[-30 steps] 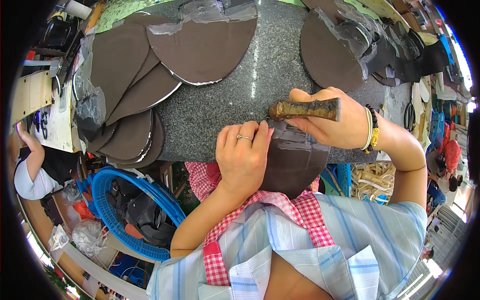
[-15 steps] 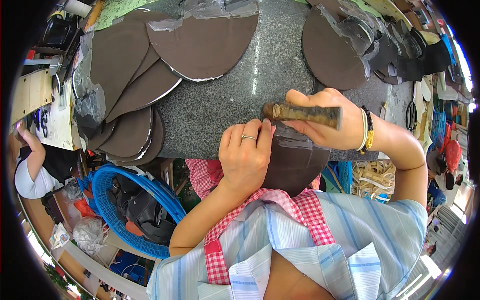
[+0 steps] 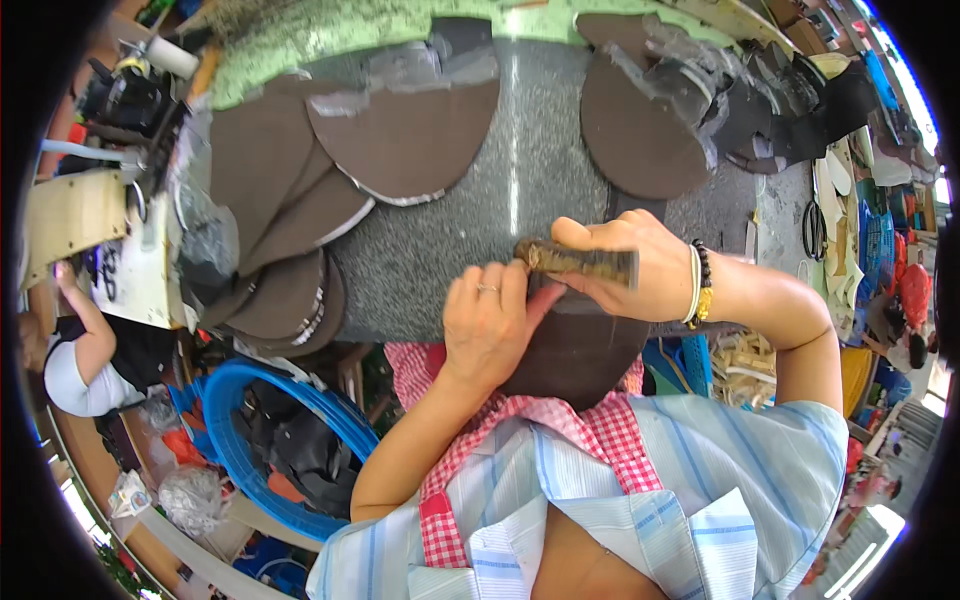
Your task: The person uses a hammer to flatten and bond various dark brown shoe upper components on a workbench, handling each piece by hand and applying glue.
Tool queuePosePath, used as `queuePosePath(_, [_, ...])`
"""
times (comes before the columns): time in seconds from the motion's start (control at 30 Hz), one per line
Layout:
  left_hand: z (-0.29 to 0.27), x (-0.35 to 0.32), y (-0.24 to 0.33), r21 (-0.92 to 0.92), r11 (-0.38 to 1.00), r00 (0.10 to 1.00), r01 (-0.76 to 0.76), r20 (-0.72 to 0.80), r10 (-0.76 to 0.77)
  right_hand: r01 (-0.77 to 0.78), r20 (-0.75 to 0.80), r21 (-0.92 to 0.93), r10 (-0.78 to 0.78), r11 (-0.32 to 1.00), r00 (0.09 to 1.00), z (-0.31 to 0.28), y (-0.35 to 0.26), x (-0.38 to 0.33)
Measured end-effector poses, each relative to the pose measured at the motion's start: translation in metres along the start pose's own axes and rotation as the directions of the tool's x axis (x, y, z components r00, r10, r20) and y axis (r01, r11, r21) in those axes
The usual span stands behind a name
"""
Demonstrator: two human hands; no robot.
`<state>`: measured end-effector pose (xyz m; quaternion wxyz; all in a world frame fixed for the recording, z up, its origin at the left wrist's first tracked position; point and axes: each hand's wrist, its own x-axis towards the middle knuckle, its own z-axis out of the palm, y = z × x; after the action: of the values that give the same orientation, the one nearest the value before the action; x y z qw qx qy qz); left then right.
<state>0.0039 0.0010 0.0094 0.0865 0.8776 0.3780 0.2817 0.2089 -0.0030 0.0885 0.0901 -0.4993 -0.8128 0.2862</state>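
Note:
A rounded dark brown leather-like panel (image 3: pixel 575 355) lies partly over the near edge of the stone worktop (image 3: pixel 470 235), against my apron. My left hand (image 3: pixel 487 325) is closed at the panel's far left part, fingers together and thumb near the tool. My right hand (image 3: pixel 640 265) grips a worn, brown-stained bar-shaped tool (image 3: pixel 585 263) above the panel. The tool is slightly blurred and its lower part is hidden, so its exact kind is unclear. Its left end is close to my left fingertips.
Similar panels (image 3: pixel 415 125) with grey smeared edges lie overlapped at the far left, another stack (image 3: pixel 645 130) at the far right. Black scissors (image 3: pixel 816 232) rest at right. A blue basket (image 3: pixel 225 430) of dark pieces stands lower left. Another person's arm (image 3: pixel 92 320) shows at far left.
The view has shifted, so the worktop sits lower in the picture. My right hand and the tool have moved slightly left. My left thumb now shows more plainly beside the tool.

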Motion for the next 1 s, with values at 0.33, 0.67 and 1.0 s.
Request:
queuePosePath(0.33, [-0.093,0.113,-0.096,0.216,0.975,0.961,0.054,-0.277,0.008,-0.494,-0.575,0.229,0.526,0.838,0.626,-0.064,0.093,-0.073])
queuePosePath(0.67, [0.093,0.234,0.045,0.002,0.774,0.757,-0.634,-0.207,0.620,-0.503,-0.780,0.124,0.397,0.855,0.483,-0.060,0.189,-0.111])
queuePosePath(1.0, [-0.008,0.195,0.055,-0.584,0.800,0.902,-0.142,0.257,0.348,-0.350,-0.621,0.483,0.596,0.803,0.510,-0.079,0.069,-0.155])
